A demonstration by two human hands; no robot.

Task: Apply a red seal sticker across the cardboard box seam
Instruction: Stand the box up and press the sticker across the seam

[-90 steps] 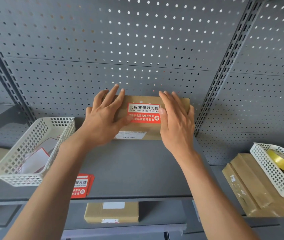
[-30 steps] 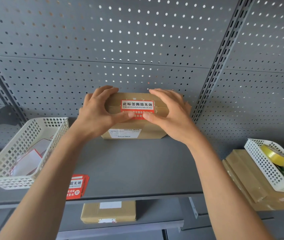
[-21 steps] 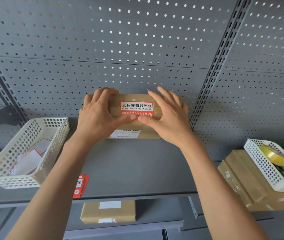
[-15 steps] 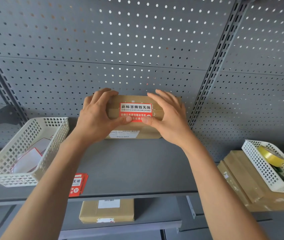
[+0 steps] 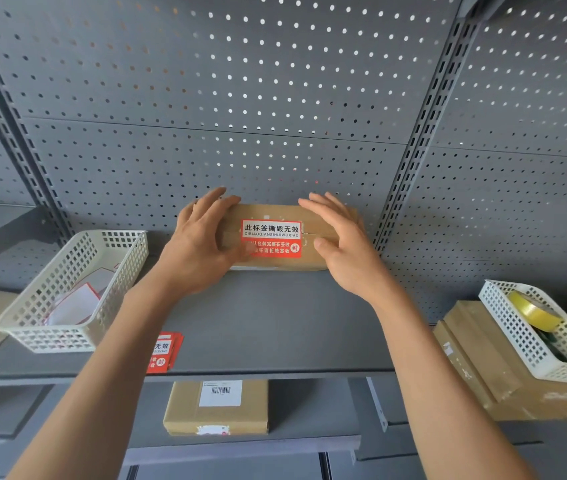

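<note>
A cardboard box is set at the back of a grey shelf, against a perforated back panel. A red seal sticker is stuck across the box's seam, its white upper band above the seam and its red lower part below. The left end of the box is gripped by the left hand, whose fingers are curled over the top edge while the thumb is pressed at the sticker's lower left corner. The right hand is held at the right end of the box with its fingers relaxed and spread; whether the box is actually touched by it cannot be told. At the left of the shelf a white perforated basket is seen, in which red-edged white sheets are held. A stack of red stickers is laid at the shelf's front edge. At the right, a second white basket is rested on stacked cardboard boxes, and a roll of yellow tape is contained in it. On the lower shelf a labelled parcel is placed.
</note>
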